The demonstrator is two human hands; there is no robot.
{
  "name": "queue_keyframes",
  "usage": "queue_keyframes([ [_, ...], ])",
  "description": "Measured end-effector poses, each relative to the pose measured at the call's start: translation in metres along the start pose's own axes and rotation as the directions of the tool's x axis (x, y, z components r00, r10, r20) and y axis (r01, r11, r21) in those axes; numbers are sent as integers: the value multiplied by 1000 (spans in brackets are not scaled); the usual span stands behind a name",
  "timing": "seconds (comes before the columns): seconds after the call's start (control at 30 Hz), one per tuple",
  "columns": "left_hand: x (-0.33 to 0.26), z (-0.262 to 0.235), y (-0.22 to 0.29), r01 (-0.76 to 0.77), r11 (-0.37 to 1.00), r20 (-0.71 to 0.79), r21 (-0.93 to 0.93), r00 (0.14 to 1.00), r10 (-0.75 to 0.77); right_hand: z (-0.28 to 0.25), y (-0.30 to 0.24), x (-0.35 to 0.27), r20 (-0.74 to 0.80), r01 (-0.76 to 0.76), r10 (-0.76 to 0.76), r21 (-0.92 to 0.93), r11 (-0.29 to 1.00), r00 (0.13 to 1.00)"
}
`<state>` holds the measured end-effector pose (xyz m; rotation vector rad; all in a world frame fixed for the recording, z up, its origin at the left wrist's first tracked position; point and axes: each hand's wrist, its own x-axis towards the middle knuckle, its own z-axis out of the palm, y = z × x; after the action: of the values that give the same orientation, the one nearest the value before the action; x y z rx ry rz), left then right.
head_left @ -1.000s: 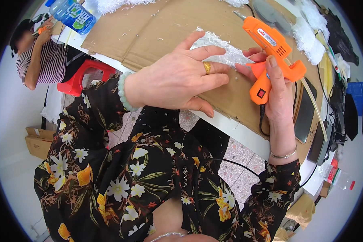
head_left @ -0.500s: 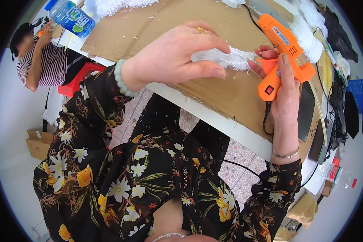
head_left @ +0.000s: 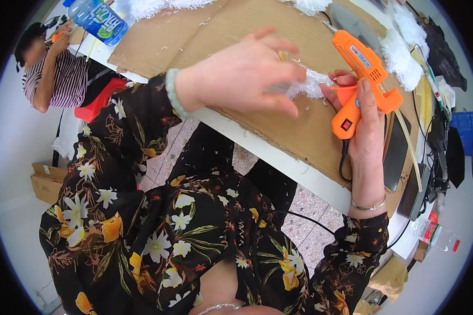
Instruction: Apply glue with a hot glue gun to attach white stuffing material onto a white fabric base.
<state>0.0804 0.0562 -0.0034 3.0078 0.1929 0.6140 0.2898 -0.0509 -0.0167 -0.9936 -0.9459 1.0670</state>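
My right hand (head_left: pixel 368 126) is wrapped round an orange hot glue gun (head_left: pixel 358 65), its nozzle pointing away to the upper left. A glue stick (head_left: pixel 411 144) sticks out of the rear of the gun. Just left of the gun, a white, fringed, partly see-through piece (head_left: pixel 316 84) is over the cardboard; the fingertips of my right hand are close to its end, and I cannot tell if they touch it. My left hand (head_left: pixel 242 76) hovers above the other end of this piece, fingers spread and smeared by motion, covering part of it.
Brown cardboard (head_left: pixel 189 50) covers the white table. White fringed bundles (head_left: pixel 399 60) lie at its far side. A blue-labelled bottle (head_left: pixel 100 23) stands far left; a dark flat device (head_left: pixel 398 157) lies right. Another person (head_left: pixel 52 76) sits at left. A cable (head_left: pixel 344 163) hangs from the gun.
My left hand has shifted slightly right and down, its fingers now blurred and spread over more of the white piece. The glue gun in my right hand has moved a little left and down.
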Motion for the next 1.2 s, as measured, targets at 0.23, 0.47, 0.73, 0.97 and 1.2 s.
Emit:
queue_keyframes([
  [0.23, -30, -28, -19, 279, 932, -399, -233, 846, -353, -14, 12, 3, 5, -3, 3, 15, 1000, 1000],
  [0.47, -71, -8, 16, 343, 899, -486, -272, 757, -436, -12, 4, 13, 31, -47, 45, 39, 998, 998],
  [0.73, -41, 5, 39, 209, 974, -332, -82, 916, -225, -14, -18, 3, 29, 82, -79, -111, 990, 996],
  [0.97, -25, 13, 38, 198, 978, -190, 61, 965, -183, -20, -42, -6, 73, 144, -126, -358, 923, 989],
  [1.2, -14, 16, 28, 95, 984, -18, 150, 995, -94, -1, -40, 0, 49, 11, 14, -472, 882, 999],
])
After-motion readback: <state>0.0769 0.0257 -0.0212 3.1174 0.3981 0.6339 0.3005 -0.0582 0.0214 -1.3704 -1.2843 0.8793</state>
